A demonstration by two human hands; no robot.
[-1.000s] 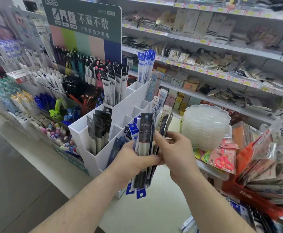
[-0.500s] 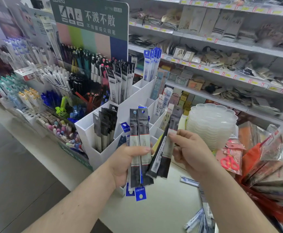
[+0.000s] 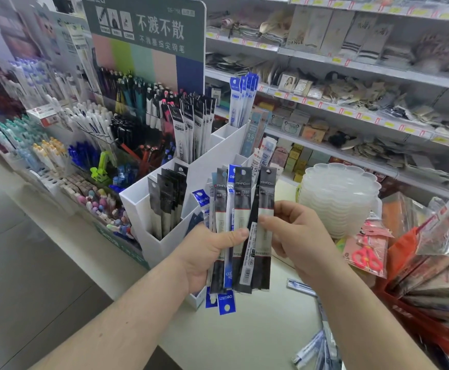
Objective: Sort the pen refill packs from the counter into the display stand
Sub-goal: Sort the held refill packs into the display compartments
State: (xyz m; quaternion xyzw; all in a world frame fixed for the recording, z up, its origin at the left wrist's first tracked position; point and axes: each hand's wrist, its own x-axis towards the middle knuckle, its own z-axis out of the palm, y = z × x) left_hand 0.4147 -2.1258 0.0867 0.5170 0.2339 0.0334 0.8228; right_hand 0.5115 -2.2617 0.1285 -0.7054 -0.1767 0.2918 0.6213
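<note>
Just over the counter's (image 3: 244,343) front edge by the white stand (image 3: 162,244), left hand (image 3: 204,252) grips a fan of refill packs (image 3: 240,231) while right hand (image 3: 295,236) pinches one mid-length; they look light, floppy, slick, so I'd grab the stiffer card tops.

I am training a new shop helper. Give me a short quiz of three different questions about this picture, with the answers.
1. True or false: the left hand holds a fan of refill packs.
2. Which hand pinches the black pack at the right of the fan? A) left B) right
3. Fill in: the front left slot of the white display stand holds ____ packs.

Key: 1 true. 2 B, the right hand. 3 black.
</note>
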